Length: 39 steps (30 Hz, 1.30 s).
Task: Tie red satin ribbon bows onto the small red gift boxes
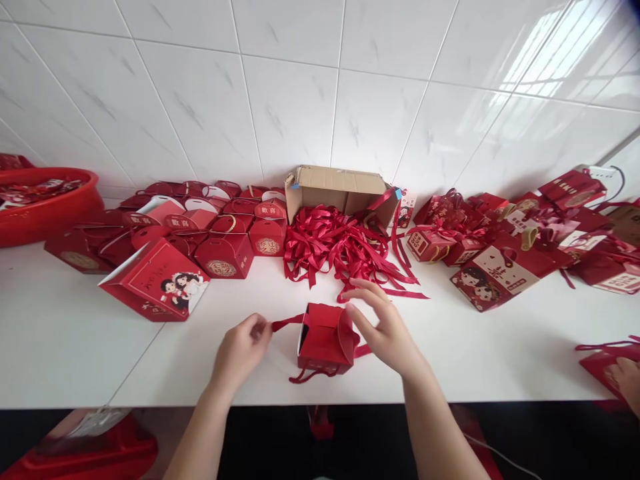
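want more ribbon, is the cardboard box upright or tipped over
Tipped on its side: the cardboard box opens toward the camera, and red ribbons spill from it onto the table.

Table (60,333): red box (323,347), gift boxes (225,253), ribbons (340,247), carton (340,190).

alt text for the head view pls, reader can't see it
Two bare hands work a small red gift box on a white table: the left hand pinches a red ribbon running from the box, the right hand touches its top. Behind lie loose red ribbons, a cardboard box and many red gift boxes.
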Each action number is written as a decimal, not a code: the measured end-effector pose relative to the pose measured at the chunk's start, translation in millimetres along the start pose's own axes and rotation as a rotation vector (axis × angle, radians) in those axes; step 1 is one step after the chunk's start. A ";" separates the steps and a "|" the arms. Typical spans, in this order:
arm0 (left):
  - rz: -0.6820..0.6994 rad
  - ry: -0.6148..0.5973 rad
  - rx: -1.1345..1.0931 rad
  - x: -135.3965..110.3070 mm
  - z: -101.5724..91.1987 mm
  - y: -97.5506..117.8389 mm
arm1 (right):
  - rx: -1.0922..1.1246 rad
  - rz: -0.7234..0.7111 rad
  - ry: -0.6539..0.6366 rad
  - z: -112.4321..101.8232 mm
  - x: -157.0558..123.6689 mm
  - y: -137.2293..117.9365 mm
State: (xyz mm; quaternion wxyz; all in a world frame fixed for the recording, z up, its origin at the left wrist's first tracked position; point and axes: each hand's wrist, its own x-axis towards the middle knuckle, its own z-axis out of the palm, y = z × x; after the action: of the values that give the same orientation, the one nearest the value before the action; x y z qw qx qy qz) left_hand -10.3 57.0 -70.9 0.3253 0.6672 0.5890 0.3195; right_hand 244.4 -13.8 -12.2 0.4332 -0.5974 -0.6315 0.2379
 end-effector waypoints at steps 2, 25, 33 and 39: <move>-0.059 0.072 0.082 1.6 -12.4 -22.9 | 0.037 0.024 0.024 -11.5 -17.5 19.6; 0.096 -0.358 -0.355 0.1 -3.4 41.7 | -0.291 -0.500 0.633 20.4 -35.3 60.9; -0.064 -0.397 -0.493 10.1 -2.6 36.5 | -0.341 -0.530 0.653 29.7 -31.8 59.6; 0.055 -0.131 -0.177 -2.0 10.7 11.0 | -0.350 -0.327 0.582 42.4 -47.4 63.8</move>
State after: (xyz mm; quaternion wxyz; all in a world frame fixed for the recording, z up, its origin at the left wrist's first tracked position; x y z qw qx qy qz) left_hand 4.5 53.4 -68.3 0.4122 0.6711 0.5174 0.3346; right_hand 240.0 -39.1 -98.5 0.5183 -0.5961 -0.6002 -0.1259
